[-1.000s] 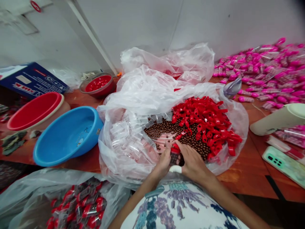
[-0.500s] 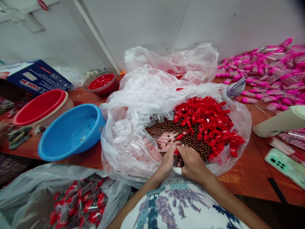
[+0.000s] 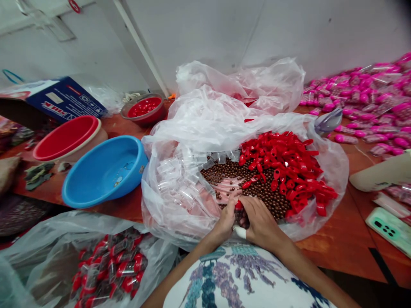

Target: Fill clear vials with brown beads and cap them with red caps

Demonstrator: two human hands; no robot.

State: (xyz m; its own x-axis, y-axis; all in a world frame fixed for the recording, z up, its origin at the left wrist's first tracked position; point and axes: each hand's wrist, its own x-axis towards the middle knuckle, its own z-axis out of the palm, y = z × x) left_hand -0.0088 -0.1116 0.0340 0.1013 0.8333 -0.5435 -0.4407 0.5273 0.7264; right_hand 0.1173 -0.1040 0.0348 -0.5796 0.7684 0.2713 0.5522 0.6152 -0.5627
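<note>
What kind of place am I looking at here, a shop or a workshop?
Most likely a small hand-packing workshop for sweets. Both hands press a red cap onto a tube over a bag of brown balls and loose red caps. Filled tubes pile up in a bag, and finished pink ones cover the table.

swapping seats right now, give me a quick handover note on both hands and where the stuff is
Left hand and right hand: both closed together on one small tube with a red cap, at the near edge of the big clear bag.
In that bag: brown beads in the middle, loose red caps to the right, empty clear tubes to the left.
Done: capped, filled tubes lie in the bag at lower left.
Left: many empty tubes, caps and beads not yet used.
Blue basin sits to the left.
</note>
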